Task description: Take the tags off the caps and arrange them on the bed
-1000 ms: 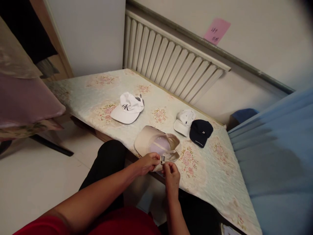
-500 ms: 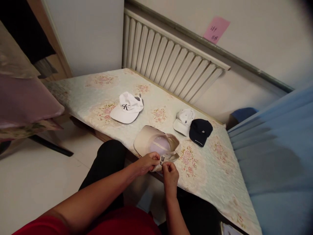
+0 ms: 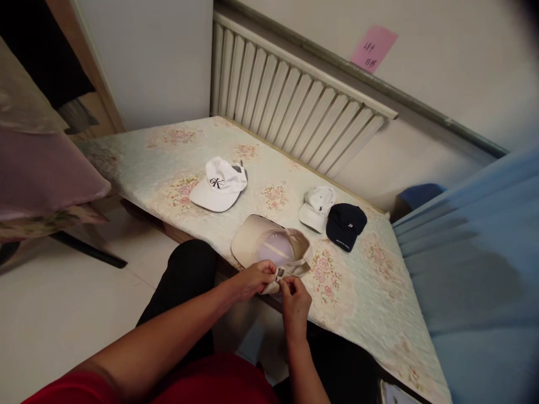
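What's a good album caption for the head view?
Left hand and right hand pinch the strap of a beige cap, near two white caps and a dark cap on flowery cloth.

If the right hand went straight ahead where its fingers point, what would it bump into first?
Most likely the beige cap: the right hand seems to be touching its back edge, though exact depth is hard to judge.

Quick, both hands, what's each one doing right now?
Left hand: closed, pinching the beige cap at its near edge.
Right hand: closed, pinching the same cap just beside the left.
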Tool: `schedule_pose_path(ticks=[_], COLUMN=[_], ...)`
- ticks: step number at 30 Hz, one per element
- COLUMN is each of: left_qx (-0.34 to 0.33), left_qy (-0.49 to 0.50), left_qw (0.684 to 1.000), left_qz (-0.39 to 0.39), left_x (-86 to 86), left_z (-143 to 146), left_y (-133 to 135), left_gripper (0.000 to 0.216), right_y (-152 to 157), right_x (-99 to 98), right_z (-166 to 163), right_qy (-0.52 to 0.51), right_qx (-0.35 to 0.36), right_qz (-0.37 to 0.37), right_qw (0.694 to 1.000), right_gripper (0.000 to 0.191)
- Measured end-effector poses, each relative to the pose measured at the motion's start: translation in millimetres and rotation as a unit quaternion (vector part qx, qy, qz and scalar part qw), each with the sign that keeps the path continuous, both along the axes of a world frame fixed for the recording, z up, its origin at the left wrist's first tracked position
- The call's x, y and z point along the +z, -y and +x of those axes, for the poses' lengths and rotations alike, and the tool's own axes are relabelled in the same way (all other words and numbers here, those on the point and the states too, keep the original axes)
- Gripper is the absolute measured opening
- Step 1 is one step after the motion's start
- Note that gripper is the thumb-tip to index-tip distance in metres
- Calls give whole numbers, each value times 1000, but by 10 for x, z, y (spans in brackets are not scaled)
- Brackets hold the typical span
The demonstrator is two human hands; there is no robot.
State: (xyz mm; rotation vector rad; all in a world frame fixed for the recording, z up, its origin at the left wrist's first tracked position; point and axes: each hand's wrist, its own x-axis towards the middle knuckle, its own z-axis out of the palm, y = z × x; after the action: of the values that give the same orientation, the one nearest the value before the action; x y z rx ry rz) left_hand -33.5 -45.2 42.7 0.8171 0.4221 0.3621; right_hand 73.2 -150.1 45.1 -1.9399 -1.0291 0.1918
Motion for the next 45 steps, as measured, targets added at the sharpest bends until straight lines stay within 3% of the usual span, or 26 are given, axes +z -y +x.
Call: schedule_pose_path(ticks=[7, 11, 14, 17, 21, 27, 32, 37, 40, 45], left_qx=[-21, -33, -38, -44, -41, -12, 3, -69, -108, -55], left_qy=[14, 20, 18, 3, -49, -95, -125, -114, -113, -128], left_qw=[1000, 999, 999, 999, 996, 988, 982, 977, 973, 977], left_qz=[12, -1, 0, 18, 65, 124, 145, 167, 168, 159], left_x=[-30, -45, -29, -14, -18, -60, -58, 70, 105, -3], left_z=[-19, -26, -28, -20, 14, 87, 107, 70, 75, 147], left_y=[-25, -40, -48, -61, -79, -66, -64, -90, -104, -102], left_gripper=[32, 35, 37, 35, 27, 23, 23, 20, 21, 20], right_y=[-1, -26, -54, -82, -89, -34, 31, 96, 118, 129], right_x=[62, 88, 114, 168, 224, 180, 153, 155, 124, 97], right_z=[-66, 8, 105, 178, 220, 274, 307, 281, 257, 239], right_qy=[143, 158, 126, 59, -11, -52, -122, -125, -133, -170], right_qx=[-3, -16, 23, 71, 88, 139, 141, 143, 144, 126], right_qz=[32, 40, -24, -85, -113, -120, -95, -32, -33, -65], right_qw=[989, 986, 991, 992, 990, 982, 978, 981, 980, 975], right_gripper=[15, 34, 37, 27, 16, 13, 19, 13, 13, 20])
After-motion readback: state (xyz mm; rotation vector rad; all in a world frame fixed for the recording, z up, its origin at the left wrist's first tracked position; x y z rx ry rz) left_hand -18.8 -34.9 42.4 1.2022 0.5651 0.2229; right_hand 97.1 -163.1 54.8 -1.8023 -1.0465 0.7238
